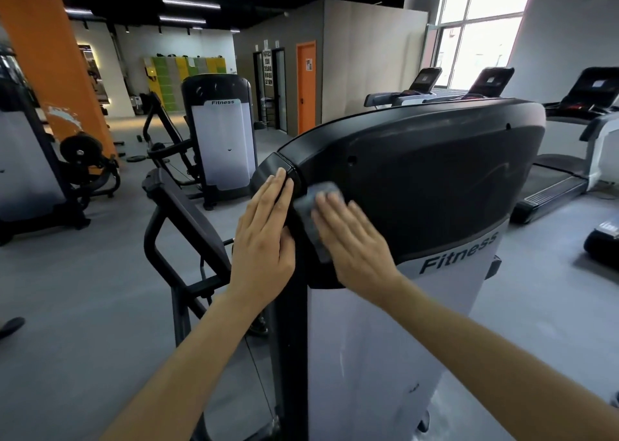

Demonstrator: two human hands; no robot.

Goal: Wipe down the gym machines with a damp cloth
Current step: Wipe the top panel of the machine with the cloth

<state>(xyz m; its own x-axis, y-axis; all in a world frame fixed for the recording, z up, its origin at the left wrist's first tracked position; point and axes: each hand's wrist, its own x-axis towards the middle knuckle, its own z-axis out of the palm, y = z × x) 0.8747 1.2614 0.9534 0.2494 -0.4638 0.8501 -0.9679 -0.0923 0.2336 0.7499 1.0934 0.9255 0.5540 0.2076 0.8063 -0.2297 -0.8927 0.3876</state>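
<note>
Right hand (351, 239): fingers are lying straight and close together, pressing the grey cloth (313, 202) flat against the machine's black cover (435, 172). Nothing is curling round the cloth, so it is being pinned rather than gripped.
Left hand (264, 236): lying open and flat on the rounded frame corner (278, 169) at the cover's left edge, bracing there and holding nothing.
Cloth: sitting folded at the cover's left edge, its upper and left parts peeking out past the right fingers.
Cover: spreading wide to the right of the cloth. Whether that stretch is already wiped, I am not able to tell.
Below the cover: the Fitness lettering (459, 253) and the white panel (385, 340) are running down toward the floor.
Risk, slipping: with only flat pressure holding it, the cloth is looking likely to slide out over the cover's curved left edge and drop.
Risk, smearing: the bare left palm is probably leaving prints on the frame corner.
Risk, missed area: the cover's far right is sitting at a long reach.
Farther out: a second machine (221, 132) is standing well left of the cover, and treadmills (552, 186) are standing beyond its right side.
</note>
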